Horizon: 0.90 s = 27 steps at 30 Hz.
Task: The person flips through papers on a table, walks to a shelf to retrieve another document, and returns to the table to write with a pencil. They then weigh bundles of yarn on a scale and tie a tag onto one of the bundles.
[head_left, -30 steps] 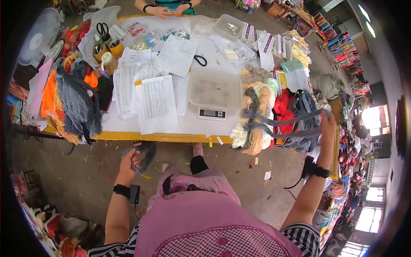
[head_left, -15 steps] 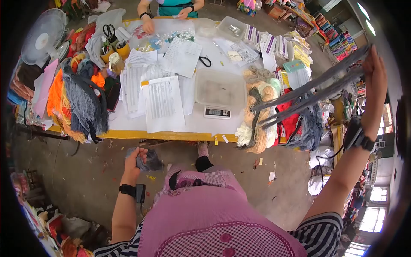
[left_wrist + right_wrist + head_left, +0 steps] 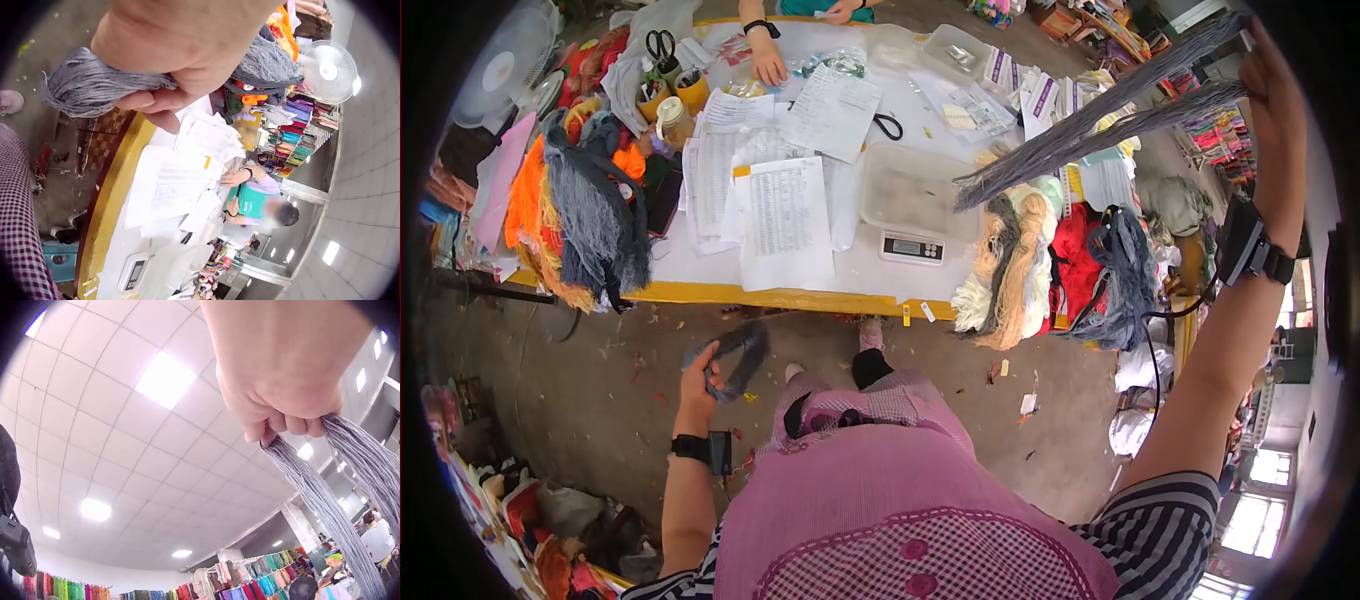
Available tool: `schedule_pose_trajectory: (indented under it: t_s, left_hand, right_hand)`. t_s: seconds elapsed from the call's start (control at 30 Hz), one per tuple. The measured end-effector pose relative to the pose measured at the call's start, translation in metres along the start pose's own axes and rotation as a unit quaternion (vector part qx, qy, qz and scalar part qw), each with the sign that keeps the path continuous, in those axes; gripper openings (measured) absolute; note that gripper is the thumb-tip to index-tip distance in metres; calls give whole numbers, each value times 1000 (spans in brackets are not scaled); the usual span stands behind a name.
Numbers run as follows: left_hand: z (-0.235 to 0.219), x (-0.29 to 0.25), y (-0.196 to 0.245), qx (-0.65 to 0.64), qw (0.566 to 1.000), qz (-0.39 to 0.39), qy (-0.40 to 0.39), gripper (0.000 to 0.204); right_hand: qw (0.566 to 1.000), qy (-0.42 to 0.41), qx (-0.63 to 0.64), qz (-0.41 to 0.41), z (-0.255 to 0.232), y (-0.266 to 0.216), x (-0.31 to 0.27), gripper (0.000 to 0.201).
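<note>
My right hand (image 3: 1272, 85), raised high at the right, grips a hank of grey yarn (image 3: 1090, 115). Two long strands of it hang from the fist, stretching down and left over the table's right side. In the right wrist view the curled fingers (image 3: 294, 422) close round the top of the grey strands (image 3: 325, 506). Low in front of the table's edge, my left hand (image 3: 697, 385) holds a looped bundle of grey yarn (image 3: 745, 362). The left wrist view shows the fingers wrapped round that bundle (image 3: 100, 84), its rounded end sticking out past the hand.
On the table (image 3: 700, 285) lie printed sheets (image 3: 785, 225), a scale (image 3: 913, 248) with a clear plastic tray (image 3: 910, 185), and black-handled scissors (image 3: 660, 45). Yarn hanks are heaped left (image 3: 590, 200) and right (image 3: 1025, 260). Another person's hand (image 3: 768, 65) rests at the far side.
My right hand has swung up and right from beside the yarn pile, lifting the grey strands off it. The left hand stays low, its bundle shifting slightly. The person opposite has moved their hands.
</note>
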State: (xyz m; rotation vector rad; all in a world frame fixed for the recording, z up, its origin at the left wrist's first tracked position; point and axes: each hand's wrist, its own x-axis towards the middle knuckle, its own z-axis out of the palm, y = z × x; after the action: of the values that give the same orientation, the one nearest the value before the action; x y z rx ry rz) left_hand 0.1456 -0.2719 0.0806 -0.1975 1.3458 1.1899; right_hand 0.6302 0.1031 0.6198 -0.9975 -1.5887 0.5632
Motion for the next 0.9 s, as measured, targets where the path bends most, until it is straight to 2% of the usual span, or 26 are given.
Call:
schedule_pose_trajectory:
  t_s: [0.07, 0.17, 0.2, 0.23, 0.3, 0.37, 0.43, 0.5, 0.57, 0.63, 0.7, 0.8, 0.83, 0.87, 0.9]
  left_hand:
    - [2, -3, 2, -6, 1000, 8, 13, 25]
    - [0, 0, -3, -26, 1000, 13, -2, 23]
    - [0, 0, -5, -20, 1000, 9, 5, 22]
    - [1, 2, -3, -16, 1000, 7, 13, 21]
    - [1, 1, -3, -10, 1000, 14, 14, 21]
    - [1, 2, -3, 0, 1000, 14, 12, 21]
    - [-2, 7, -5, 6, 1000, 10, 2, 19]
    - [-4, 10, -7, 2, 1000, 12, -4, 19]
    - [-5, 11, -7, -4, 1000, 15, -8, 19]
    - [-6, 9, -7, -5, 1000, 13, -5, 19]
    - [-5, 5, -6, -13, 1000, 9, 6, 19]
    - [-3, 2, -5, -14, 1000, -3, 6, 18]
    - [-1, 4, -5, -11, 1000, -5, 4, 18]
    - [4, 2, -5, -5, 1000, -12, -15, 18]
    - [9, -2, -3, -47, 995, -7, -82, 18]
  right_hand:
    - [998, -65, -12, 7, 4, 6, 5, 22]
    - [996, -55, 64, 42, 30, 14, 5, 23]
    - [994, -100, 24, 43, 32, 20, 5, 23]
    - [994, -100, 30, 35, 36, 25, 7, 23]
    - [983, -151, -101, 39, 45, 31, 5, 23]
    - [983, -159, -80, 46, 55, 39, 7, 26]
    - [984, -169, 23, 56, 64, 50, 11, 26]
    - [985, -168, -17, 42, 64, 58, 14, 26]
    - [968, -238, -74, 21, 56, 73, 29, 26]
    - [967, -235, -97, 21, 59, 66, 26, 25]
    - [960, -231, -114, 108, 62, 52, 22, 22]
    - [952, -260, -56, 153, 56, 43, 28, 20]
    - [971, -174, -39, 161, 80, 18, -1, 14]
    - [975, -157, -18, 157, 88, 10, -8, 14]
    - [978, -141, 3, 152, 90, 5, -12, 15]
